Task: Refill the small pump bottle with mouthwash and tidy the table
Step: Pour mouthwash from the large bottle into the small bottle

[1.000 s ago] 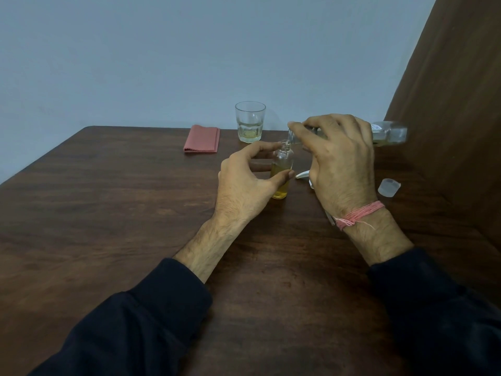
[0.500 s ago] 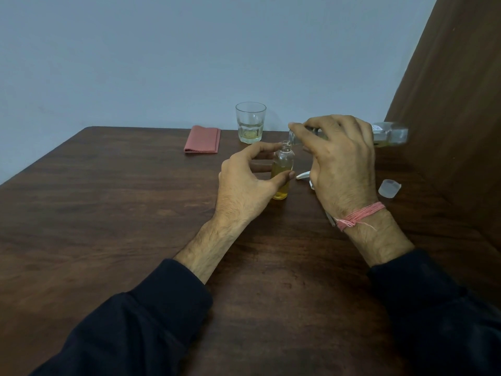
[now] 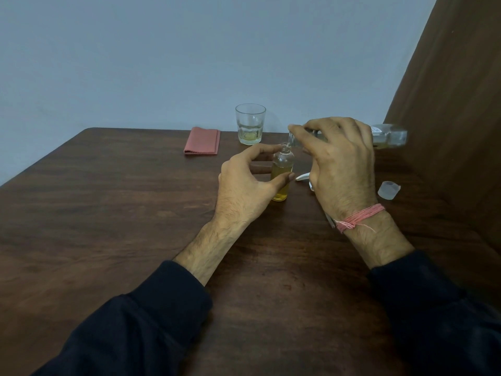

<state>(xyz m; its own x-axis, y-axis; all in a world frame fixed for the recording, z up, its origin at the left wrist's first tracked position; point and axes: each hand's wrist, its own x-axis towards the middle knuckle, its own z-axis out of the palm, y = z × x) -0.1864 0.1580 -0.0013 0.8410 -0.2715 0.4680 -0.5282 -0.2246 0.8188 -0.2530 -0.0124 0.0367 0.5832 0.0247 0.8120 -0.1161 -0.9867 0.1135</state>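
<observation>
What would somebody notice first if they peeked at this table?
Probably the two hands mid-table: the right hand tips a big clear bottle sideways over the small bottle, which is about half full of yellow liquid and held by the left hand. Behind them stand a glass and a folded pink cloth.

The left half of the table [image 3: 95, 213] is bare wood, so a hand can slide there freely. At the back edge a folded pink cloth [image 3: 202, 141] and a glass [image 3: 250, 124] stand in the way, with a small gap between them. On the right, a brown wall [image 3: 447, 118] runs close along the table, and a small clear cap [image 3: 389, 189] sits near it.
</observation>
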